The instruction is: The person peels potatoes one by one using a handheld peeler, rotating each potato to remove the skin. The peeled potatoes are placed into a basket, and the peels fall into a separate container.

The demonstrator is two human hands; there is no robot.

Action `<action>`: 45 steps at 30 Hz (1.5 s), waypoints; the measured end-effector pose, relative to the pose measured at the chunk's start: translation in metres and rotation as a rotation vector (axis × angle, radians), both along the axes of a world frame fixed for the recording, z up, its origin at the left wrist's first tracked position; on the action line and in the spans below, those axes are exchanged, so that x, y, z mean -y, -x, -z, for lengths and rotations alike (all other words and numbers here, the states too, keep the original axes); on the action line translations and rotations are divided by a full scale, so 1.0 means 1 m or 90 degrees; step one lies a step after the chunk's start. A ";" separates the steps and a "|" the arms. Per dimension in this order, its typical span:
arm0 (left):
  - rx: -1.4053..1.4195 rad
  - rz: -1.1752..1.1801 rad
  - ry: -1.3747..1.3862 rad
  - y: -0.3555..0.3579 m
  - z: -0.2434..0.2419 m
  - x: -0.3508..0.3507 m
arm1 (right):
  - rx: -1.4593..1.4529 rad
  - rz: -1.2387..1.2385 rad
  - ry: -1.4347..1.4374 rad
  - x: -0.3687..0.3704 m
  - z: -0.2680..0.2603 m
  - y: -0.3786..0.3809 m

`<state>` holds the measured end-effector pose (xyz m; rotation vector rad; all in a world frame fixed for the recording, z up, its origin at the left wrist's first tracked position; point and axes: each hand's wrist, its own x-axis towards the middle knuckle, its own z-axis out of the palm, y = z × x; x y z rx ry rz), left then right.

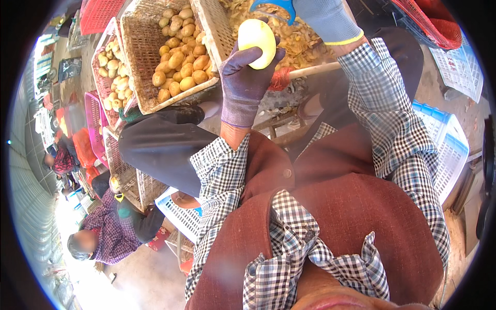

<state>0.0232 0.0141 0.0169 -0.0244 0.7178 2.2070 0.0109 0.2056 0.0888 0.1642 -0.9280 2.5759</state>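
My left hand (pixel 243 83), in a purple work glove, is closed around a pale yellow peeled potato (pixel 255 40) and holds it up in front of me. Just to the right, my right hand (pixel 323 19), in a light blue glove with a yellow cuff edge, grips a blue-handled peeler (pixel 279 7). The peeler's head is near the potato's upper right side, apart from it. Part of the right hand is cut off by the top edge. Below both hands lies a heap of potato peelings (pixel 296 42).
A dirty white plastic crate (pixel 141 50) holds unpeeled potatoes (pixel 180 60). Left of it, another crate holds pale potatoes (pixel 116 75). A wooden pole (pixel 314 71) crosses before my knees. White-blue crates (pixel 445 151) stand at my right. A co-worker (pixel 112 232) sits at left.
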 end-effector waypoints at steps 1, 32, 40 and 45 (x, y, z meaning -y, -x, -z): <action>-0.008 -0.015 0.028 -0.001 0.000 -0.001 | -0.003 -0.043 0.014 0.005 0.001 -0.001; -0.413 -0.055 0.384 -0.010 -0.024 -0.014 | 0.079 -0.065 -0.020 0.001 -0.002 -0.006; -0.696 -0.132 0.614 -0.007 -0.010 -0.007 | 0.145 -0.025 -0.112 0.028 -0.018 -0.013; -0.824 -0.221 0.653 -0.001 -0.010 -0.010 | 0.105 0.089 -0.091 0.006 -0.015 -0.010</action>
